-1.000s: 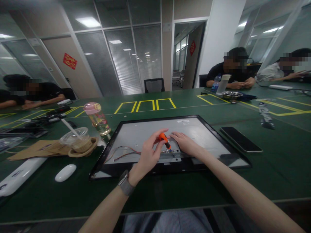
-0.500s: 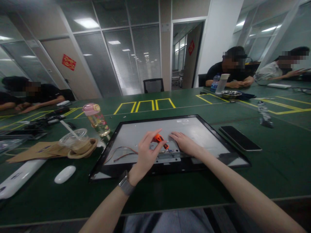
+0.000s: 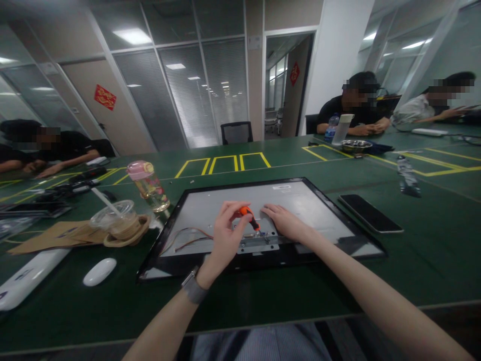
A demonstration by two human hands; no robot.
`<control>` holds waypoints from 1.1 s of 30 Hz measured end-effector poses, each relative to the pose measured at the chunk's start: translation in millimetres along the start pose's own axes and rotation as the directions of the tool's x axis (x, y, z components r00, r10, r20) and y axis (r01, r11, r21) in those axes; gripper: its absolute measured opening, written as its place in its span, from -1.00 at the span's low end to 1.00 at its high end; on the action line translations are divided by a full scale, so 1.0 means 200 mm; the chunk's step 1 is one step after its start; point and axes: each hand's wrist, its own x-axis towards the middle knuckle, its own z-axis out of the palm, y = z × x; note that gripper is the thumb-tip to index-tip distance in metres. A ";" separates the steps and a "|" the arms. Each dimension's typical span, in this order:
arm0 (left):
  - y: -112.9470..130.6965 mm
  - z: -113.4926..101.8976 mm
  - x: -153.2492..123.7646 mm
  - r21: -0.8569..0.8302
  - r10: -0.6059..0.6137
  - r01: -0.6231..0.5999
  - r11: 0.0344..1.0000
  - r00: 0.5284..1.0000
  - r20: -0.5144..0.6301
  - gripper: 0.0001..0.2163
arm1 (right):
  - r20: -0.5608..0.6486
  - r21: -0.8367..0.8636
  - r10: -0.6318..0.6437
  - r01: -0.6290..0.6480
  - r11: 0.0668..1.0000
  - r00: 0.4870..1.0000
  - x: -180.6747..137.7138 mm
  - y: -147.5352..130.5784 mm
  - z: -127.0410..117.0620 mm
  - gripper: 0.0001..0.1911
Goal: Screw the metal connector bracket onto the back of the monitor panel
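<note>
**Entry: display panel, back side up, with screwdriver applied at lower bracket**

Item 1. Display panel [image 3: 210,208], black-framed, grey metal back facing up, lay flat on the green counter [image 3: 112,311] directly before the person. A metal bracket [image 3: 263,245] sat along its near edge, at the middle. Thin red and dark wires [image 3: 188,239] trailed from the bracket toward the panel's left side.

Item 2. Screwdriver [image 3: 246,211], short, orange-handled, tilted, its tip pointing down at the bracket. The screw itself was too small to make out.

Item 3. Left hand [image 3: 225,233], fingers closed in a pinch round the screwdriver handle; a wristwatch [image 3: 193,288] on the wrist.

Item 4. Right hand [image 3: 283,222], spread open and flat, palm down on the panel back just right of the tip, gripping nothing.

Handling note (a judgement): the shaft looked slanted, so bringing it square over the screw head and pressing lightly downward while turning would guard against slipping. The flat hand served well as a brace; it belonged close to the bracket but off the wires.

Surroundings. Black phone [image 3: 370,213] lay right of the panel. To the left were a white mouse [image 3: 99,271], a clear cup [image 3: 112,215] on brown paper, and a pink-lidded bottle [image 3: 148,185]. Other people sat at the far sides of the counter.
</note>
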 end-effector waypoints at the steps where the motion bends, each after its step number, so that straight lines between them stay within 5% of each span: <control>1: 0.00 0.00 0.00 -0.007 0.001 -0.001 1.000 1.000 -0.003 -0.82 | -0.003 0.000 -0.003 0.003 1.000 1.000 0.00 0.00 0.00 -0.36; 13: 0.01 0.00 -0.02 0.009 0.002 -0.004 1.000 0.993 0.115 -0.74 | -0.024 0.011 -0.017 0.017 1.000 1.000 0.00 0.00 0.00 -0.38; 18: -0.02 0.00 -0.02 0.112 0.026 -0.030 0.993 0.999 0.037 -0.76 | -0.014 0.012 -0.012 0.012 1.000 1.000 0.00 0.00 0.00 -0.39; 26: 0.00 0.00 -0.03 0.020 -0.007 0.004 1.000 0.992 0.129 -0.65 | -0.029 0.009 -0.010 0.010 1.000 1.000 0.00 -0.01 0.00 -0.36; 33: 0.00 -0.01 0.00 0.143 0.039 -0.038 0.989 0.999 -0.005 -0.78 | -0.017 0.023 -0.007 0.008 1.000 1.000 0.00 0.00 -0.01 -0.37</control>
